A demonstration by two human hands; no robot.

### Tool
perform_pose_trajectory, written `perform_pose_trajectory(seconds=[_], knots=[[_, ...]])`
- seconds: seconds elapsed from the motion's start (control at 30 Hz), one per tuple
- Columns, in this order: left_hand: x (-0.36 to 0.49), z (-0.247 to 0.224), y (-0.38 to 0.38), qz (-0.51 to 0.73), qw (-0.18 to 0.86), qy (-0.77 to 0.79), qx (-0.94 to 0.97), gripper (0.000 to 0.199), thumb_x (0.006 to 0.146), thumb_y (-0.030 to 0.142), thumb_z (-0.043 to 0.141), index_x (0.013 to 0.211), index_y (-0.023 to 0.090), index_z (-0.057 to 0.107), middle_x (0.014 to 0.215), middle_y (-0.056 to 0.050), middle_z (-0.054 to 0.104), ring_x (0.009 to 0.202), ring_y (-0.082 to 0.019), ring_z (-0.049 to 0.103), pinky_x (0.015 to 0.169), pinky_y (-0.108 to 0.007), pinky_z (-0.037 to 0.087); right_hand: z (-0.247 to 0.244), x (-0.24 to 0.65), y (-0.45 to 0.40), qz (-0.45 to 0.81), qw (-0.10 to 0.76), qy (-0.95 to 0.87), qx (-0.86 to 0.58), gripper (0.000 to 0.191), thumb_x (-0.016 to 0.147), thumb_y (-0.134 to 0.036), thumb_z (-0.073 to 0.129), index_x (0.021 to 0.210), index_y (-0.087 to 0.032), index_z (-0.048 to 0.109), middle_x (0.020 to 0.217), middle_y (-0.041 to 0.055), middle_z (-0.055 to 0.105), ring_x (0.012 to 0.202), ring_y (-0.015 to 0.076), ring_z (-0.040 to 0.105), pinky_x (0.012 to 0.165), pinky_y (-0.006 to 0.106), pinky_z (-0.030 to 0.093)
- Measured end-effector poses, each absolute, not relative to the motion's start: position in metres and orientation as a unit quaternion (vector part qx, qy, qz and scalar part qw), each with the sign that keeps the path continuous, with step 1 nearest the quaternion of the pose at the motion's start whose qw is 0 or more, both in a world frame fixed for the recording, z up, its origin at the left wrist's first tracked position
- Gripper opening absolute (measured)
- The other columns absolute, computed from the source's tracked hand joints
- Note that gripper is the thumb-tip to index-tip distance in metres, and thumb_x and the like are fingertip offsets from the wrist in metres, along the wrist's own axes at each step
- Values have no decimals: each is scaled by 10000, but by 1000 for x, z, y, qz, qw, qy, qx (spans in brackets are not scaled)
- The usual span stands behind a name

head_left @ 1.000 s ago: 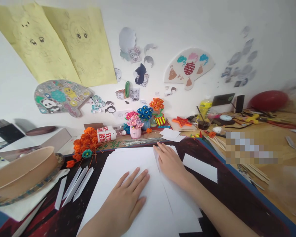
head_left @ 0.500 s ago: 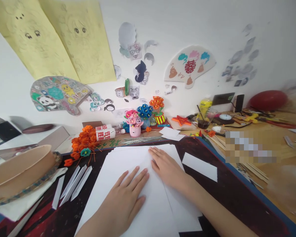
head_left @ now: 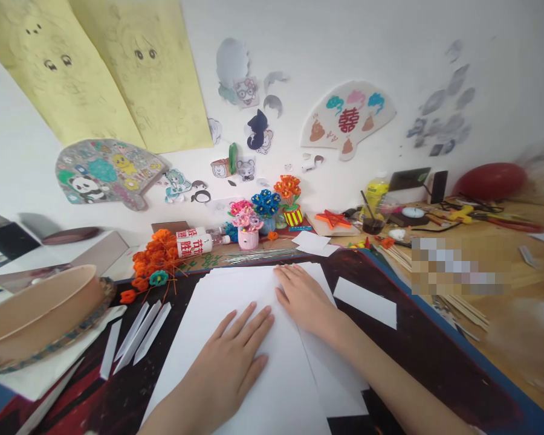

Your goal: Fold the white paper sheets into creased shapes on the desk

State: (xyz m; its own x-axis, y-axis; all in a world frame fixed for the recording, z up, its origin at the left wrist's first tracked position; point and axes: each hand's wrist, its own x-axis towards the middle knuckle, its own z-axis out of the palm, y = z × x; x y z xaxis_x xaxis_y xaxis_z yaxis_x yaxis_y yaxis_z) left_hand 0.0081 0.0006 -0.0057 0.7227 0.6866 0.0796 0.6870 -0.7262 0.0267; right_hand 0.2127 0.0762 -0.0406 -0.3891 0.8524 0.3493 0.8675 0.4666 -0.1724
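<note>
Several sheets of white paper (head_left: 194, 338) lie stacked on a dark mat (head_left: 417, 374) in front of me. My left hand (head_left: 229, 362) rests flat on the top sheet, its fingers spread and pointing up and to the right. Near the far end of the stack, my right hand (head_left: 303, 296) lies on the paper with its fingers stretched out, by the sheet's right edge. Other sheets show from underneath on the right. A loose white paper piece (head_left: 366, 302) is to the right of the stack, and several folded paper strips (head_left: 138, 335) are to the left.
A round tan container (head_left: 36, 314) stands at left. Orange craft flowers (head_left: 156, 257), a bottle (head_left: 199, 241) and small flower pots (head_left: 248, 237) line the back. At right are thin sticks (head_left: 462, 311), a cup of dark liquid (head_left: 372, 223) and a red rounded object (head_left: 492, 181).
Both hands stay in nearly the same places on the paper. The whole view has shifted very slightly.
</note>
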Motion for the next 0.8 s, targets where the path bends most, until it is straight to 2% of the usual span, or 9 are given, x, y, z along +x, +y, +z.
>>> perform_pose_trajectory(seconds=[0.13,0.43,0.63,0.8], knots=[[8,-4,0,-28,-1,-376,-926,545,1010,384,332,1517,325,139,1537,24,310,1421,-233,276,1136,-439,316,-35,204,76,-41,195,-837,-510,428,945,-183,373,1302,-25,547,1300,205,600,1242,280,530,1147,414,282],[9,-3,1,-12,1,-376,-927,539,1013,376,327,1519,311,150,1542,20,293,1425,-241,263,1135,-446,316,-43,204,73,-41,219,-823,-522,447,915,-123,368,1306,18,535,1320,212,583,1296,275,477,1156,398,278],[8,-5,1,2,1,-379,-925,544,1016,390,304,1522,310,120,1554,34,251,1434,-245,237,1135,-473,315,-44,204,78,-13,233,-815,-530,445,905,-125,388,1316,-29,532,1332,187,581,1297,266,473,1148,422,284],[8,-5,0,-11,18,-374,-927,565,1013,382,326,1523,310,95,1552,28,261,1428,-241,255,1127,-457,329,-48,210,85,20,247,-790,-560,455,909,-91,358,1330,-51,527,1337,150,587,1304,231,467,1121,386,327]])
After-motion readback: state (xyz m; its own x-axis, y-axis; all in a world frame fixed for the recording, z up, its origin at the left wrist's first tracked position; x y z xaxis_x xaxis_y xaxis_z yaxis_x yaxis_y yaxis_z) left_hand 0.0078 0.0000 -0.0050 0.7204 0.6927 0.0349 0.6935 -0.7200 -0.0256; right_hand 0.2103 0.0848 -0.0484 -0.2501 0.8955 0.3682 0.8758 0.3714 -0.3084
